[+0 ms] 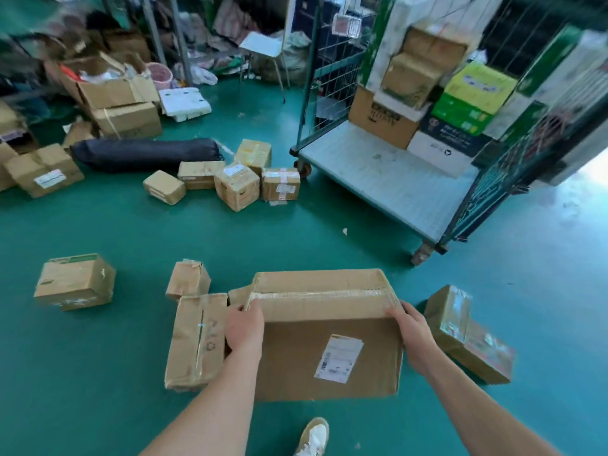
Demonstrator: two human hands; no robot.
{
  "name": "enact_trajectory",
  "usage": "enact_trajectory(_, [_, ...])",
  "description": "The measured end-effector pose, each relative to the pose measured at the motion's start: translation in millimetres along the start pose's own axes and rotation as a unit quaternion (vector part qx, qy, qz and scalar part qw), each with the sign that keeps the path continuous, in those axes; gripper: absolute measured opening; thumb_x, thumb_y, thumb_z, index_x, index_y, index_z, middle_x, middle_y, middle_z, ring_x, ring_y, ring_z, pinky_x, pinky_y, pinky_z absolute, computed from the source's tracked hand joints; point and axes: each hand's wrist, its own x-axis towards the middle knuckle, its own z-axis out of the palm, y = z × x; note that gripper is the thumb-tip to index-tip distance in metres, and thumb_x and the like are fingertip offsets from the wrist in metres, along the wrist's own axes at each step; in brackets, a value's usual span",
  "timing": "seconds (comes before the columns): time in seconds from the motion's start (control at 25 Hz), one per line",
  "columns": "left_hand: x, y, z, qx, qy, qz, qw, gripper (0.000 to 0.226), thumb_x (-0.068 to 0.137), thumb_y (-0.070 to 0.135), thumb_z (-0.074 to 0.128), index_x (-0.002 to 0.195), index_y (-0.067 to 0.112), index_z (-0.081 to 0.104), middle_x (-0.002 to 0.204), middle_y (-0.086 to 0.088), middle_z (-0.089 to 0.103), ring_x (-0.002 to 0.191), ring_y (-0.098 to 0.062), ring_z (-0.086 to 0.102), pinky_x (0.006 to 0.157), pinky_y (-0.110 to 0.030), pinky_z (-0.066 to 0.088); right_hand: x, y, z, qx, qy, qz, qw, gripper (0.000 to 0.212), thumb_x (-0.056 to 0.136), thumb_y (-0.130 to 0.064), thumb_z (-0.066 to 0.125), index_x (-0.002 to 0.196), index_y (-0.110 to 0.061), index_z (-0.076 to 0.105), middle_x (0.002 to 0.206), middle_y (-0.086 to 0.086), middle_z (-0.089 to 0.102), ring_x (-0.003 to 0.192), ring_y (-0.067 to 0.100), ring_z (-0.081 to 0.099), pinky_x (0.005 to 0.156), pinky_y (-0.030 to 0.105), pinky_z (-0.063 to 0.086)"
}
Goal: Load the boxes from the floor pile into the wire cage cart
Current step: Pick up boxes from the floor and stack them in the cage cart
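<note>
Firmly, the left hand (245,330) curls its fingers over the upper left edge of a large cardboard box (296,363), and the right hand (411,337) wraps round the upper right corner. Both hands grip it, one at each side. A white shipping label (339,358) sits on the near face between them, and clear tape runs along the top seam. Whether the box rests on the green floor (98,373) or is just off it, I cannot tell. Just beside its left side lies a long flat box (197,340), with a small box (188,279) behind that. A taped box (467,337) lies near on the right. A white shoe (314,437) shows below the held box. Farther off, a cluster of small parcels (237,182) sits by a black bag (144,154). The wire cage cart (388,185) stands well apart to the upper right, its front open, with cartons (444,106) stacked against its back.
</note>
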Motion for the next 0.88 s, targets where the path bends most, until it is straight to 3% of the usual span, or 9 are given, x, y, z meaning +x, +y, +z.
enact_trajectory(0.12, [-8.9,68.9,59.0,0.020,-0.059,0.059,0.996,0.056,0.091,0.046,0.058,0.130,0.006,0.052,0.113,-0.010,0.061,0.089,-0.027,0.056,0.069,-0.034,0.039,24.3,-32.8,-53.7,0.048,0.000,-0.010,0.999,0.031,0.092,-0.026,0.066,0.122,-0.030,0.063,0.112,0.005,0.070,0.105,0.028,0.065,0.097,0.052,0.053])
enact_trajectory(0.2, [-19.8,111.3,90.4,0.031,-0.110,0.125,0.986,0.059,0.090,0.046,0.062,0.131,0.004,0.050,0.120,-0.018,0.060,0.089,-0.024,0.052,0.068,-0.034,0.037,35.6,-51.6,-88.5,0.091,-0.012,-0.010,0.996,0.046,0.087,-0.031,0.071,0.131,-0.035,0.059,0.118,0.005,0.068,0.109,0.030,0.064,0.095,0.056,0.054])
enact_trajectory(0.36, [-48.0,184.0,129.6,0.063,-0.170,0.217,0.959,0.061,0.092,0.041,0.069,0.138,0.013,0.041,0.121,-0.003,0.052,0.103,-0.022,0.052,0.086,-0.035,0.041,50.6,-89.7,-144.3,0.099,-0.028,-0.037,0.994,0.033,0.096,-0.013,0.064,0.120,-0.034,0.057,0.114,0.002,0.065,0.102,0.021,0.061,0.076,0.039,0.051])
enact_trajectory(0.52, [-64.5,247.4,169.6,0.012,-0.215,0.284,0.934,0.053,0.087,0.031,0.076,0.129,0.016,0.048,0.123,-0.004,0.059,0.109,-0.021,0.057,0.096,-0.039,0.048,79.7,-121.0,-181.5,0.093,0.046,-0.072,0.992,0.032,0.095,-0.014,0.066,0.125,-0.020,0.057,0.115,0.003,0.066,0.103,0.021,0.062,0.080,0.039,0.050])
enact_trajectory(0.6, [-70.4,277.3,187.8,0.012,-0.245,0.335,0.910,0.041,0.089,0.022,0.074,0.124,0.017,0.054,0.116,0.000,0.062,0.107,-0.019,0.059,0.089,-0.034,0.051,98.2,-133.6,-196.9,0.110,0.080,-0.091,0.987,0.029,0.095,-0.009,0.063,0.123,-0.016,0.058,0.113,0.004,0.068,0.102,0.020,0.063,0.078,0.036,0.051])
enact_trajectory(0.68, [-63.6,297.1,202.0,0.007,-0.277,0.379,0.883,0.034,0.091,0.018,0.071,0.122,0.023,0.059,0.117,0.003,0.066,0.111,-0.019,0.062,0.092,-0.038,0.053,115.4,-145.1,-207.4,0.105,0.109,-0.112,0.982,0.027,0.095,-0.007,0.063,0.122,-0.012,0.061,0.110,0.004,0.071,0.100,0.022,0.066,0.083,0.039,0.054])
enact_trajectory(0.76, [-50.5,321.7,220.1,0.014,-0.322,0.407,0.855,0.043,0.093,0.017,0.067,0.132,0.033,0.059,0.126,0.006,0.066,0.116,-0.017,0.062,0.099,-0.046,0.053,140.3,-164.6,-215.3,0.099,0.132,-0.139,0.977,0.022,0.097,-0.011,0.064,0.118,-0.012,0.066,0.106,0.002,0.074,0.096,0.020,0.069,0.088,0.041,0.055])
enact_trajectory(0.88, [-19.7,368.3,255.3,0.045,-0.367,0.405,0.836,0.069,0.093,0.018,0.066,0.151,0.046,0.040,0.142,0.007,0.058,0.124,-0.019,0.059,0.104,-0.048,0.051,179.4,-209.8,-216.9,0.091,0.159,-0.163,0.969,0.012,0.100,-0.021,0.061,0.108,-0.021,0.070,0.101,-0.004,0.074,0.091,0.015,0.068,0.083,0.035,0.054])
